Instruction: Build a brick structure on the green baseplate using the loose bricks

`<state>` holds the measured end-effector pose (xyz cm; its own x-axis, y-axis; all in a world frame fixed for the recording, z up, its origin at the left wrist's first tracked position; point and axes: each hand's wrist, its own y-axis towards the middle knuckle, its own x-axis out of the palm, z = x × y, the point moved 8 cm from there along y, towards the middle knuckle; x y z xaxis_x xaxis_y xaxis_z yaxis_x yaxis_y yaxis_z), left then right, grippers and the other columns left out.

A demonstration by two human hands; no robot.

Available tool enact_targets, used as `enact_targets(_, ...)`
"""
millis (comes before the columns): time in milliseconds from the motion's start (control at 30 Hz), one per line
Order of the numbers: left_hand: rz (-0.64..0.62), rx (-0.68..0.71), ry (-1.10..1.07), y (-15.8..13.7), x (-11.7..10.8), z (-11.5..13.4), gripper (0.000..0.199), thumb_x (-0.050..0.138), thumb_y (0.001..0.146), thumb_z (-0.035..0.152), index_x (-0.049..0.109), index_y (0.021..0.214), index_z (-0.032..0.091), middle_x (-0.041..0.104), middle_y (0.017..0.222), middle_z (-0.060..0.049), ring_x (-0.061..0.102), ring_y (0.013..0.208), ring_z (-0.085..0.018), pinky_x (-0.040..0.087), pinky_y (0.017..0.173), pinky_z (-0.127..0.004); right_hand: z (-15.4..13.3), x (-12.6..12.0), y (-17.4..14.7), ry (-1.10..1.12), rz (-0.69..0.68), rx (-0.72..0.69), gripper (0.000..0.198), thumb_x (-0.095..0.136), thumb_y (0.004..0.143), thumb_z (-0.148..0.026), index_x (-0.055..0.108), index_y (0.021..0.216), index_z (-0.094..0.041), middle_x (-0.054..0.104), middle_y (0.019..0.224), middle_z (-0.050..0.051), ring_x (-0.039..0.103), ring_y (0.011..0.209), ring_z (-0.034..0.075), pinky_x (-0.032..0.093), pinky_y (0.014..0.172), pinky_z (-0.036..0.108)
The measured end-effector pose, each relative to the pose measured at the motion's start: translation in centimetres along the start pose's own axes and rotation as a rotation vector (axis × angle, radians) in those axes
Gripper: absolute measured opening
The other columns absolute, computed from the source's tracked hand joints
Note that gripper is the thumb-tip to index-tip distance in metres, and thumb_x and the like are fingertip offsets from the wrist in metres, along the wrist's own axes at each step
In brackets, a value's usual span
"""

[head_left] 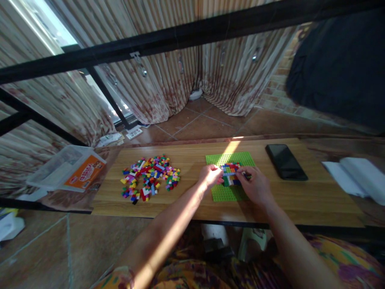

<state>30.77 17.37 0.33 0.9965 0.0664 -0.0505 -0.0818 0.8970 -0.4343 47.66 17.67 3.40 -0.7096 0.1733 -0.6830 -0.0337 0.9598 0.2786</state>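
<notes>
A green studded baseplate (228, 195) lies on the wooden board, with a patch of joined toy building bricks (231, 168) in many colours on its middle. My left hand (210, 176) is closed at the left edge of this brick patch, fingertips pressed together. From the right, my right hand (255, 184) reaches over the patch, its thumb and fingers pinched close to the bricks. Whatever sits between the fingers of either hand is too small or hidden to name. A loose pile of toy building bricks (150, 173) is spread on the board to the left.
A black smartphone (285, 161) lies right of the baseplate. Left of the board stands a clear plastic box (57, 170) with an orange label. White papers (357, 178) rest at the far right. A dark metal rail (180, 36) crosses in front of striped curtains (168, 84).
</notes>
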Motion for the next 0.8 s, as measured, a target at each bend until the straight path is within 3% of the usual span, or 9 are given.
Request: enact_targets(800,-0.046,-0.040,0.020,0.02,0.18,0.12,0.014,0.060,0.075,0.013,0.050,0.065,0.014,0.053,0.051,0.003,0.052,0.042,-0.007,0.039,0.044,-0.019,-0.05,-0.04,0.03,-0.024,0.006,0.010,0.032,0.048,0.086,-0.047,0.066,0.079,-0.021,0.064,0.085,0.008,0.059,0.075,0.021,0.045,0.069,0.033)
